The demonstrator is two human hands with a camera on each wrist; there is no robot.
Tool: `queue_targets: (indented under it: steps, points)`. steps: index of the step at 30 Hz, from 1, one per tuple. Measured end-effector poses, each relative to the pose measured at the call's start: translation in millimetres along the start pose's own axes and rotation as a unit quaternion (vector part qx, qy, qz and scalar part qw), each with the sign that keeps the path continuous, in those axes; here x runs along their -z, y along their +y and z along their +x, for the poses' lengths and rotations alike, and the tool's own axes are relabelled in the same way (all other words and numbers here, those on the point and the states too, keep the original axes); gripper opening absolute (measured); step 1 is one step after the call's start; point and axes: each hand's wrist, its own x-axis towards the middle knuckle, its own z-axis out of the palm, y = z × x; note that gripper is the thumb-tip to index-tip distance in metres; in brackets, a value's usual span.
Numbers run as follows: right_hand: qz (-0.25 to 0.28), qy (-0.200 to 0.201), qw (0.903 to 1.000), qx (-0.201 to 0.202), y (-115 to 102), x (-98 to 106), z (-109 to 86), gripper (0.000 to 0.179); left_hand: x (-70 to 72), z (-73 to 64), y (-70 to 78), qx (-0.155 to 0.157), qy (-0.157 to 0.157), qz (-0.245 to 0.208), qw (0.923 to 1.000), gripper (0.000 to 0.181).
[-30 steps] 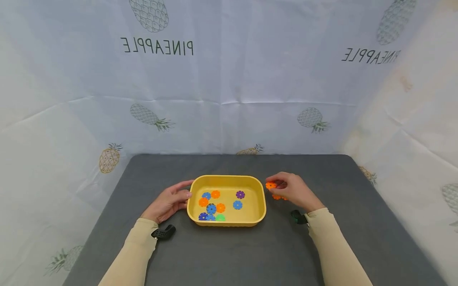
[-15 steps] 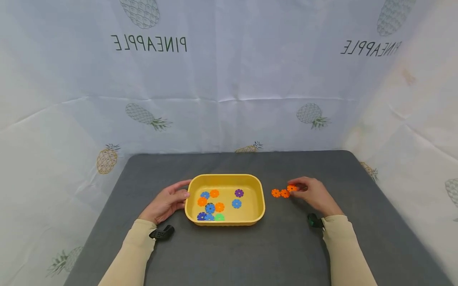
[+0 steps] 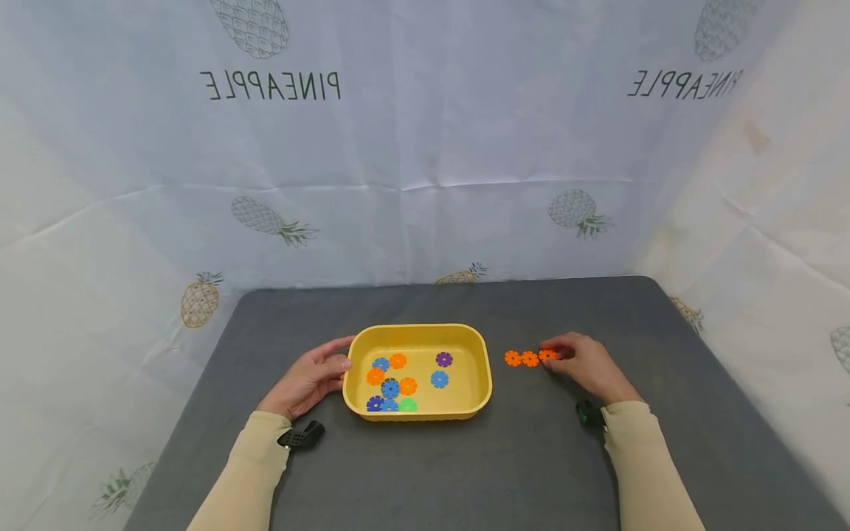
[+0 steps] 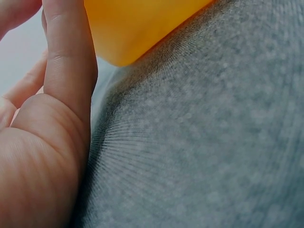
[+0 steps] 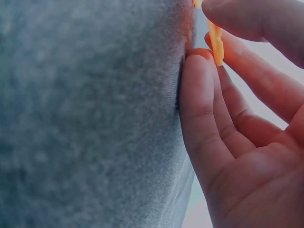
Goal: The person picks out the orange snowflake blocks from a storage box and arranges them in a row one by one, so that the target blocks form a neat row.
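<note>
My left hand (image 3: 308,376) holds the left end of a yellow plastic tray (image 3: 425,414), its thumb at the rim and its fingers along the outer wall. In the left wrist view the tray's wall (image 4: 137,28) shows beyond the fingers. To the right of the tray, my right hand (image 3: 586,363) pinches an orange notched disc (image 3: 547,355) low over the table. That disc (image 5: 216,45) appears edge-on between thumb and fingers in the right wrist view. Beside it two orange discs, a left one (image 3: 513,358) and a right one (image 3: 530,358), lie in a row.
Several notched discs lie in the tray, among them a purple disc (image 3: 443,359), a light blue disc (image 3: 440,379) and a green disc (image 3: 408,405). The dark grey table (image 3: 425,472) meets a hanging pineapple-print cloth (image 3: 398,221) at the back.
My right hand has moved right from the tray's side with an orange disc and lowered it at the right end of the row. The left hand stays at the tray.
</note>
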Motion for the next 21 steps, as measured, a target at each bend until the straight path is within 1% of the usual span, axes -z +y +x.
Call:
queue_targets:
  steps: [5,13,21]
  points:
    - [-0.006,0.005,1.0000,-0.004,0.9,-0.2,1.4,0.037,-0.2,0.9,-0.1,0.002,0.003,-0.003,1.0000,0.074]
    - [-0.011,0.010,0.9998,-0.011,-1.7,-0.5,0.2,0.036,-0.6,2.1,-0.8,0.000,-0.007,-0.001,1.0000,0.072]
    - [-0.008,0.007,0.9999,0.000,-2.1,-2.6,2.3,0.036,-0.2,0.8,0.3,-0.003,-0.005,-0.003,1.0000,0.071]
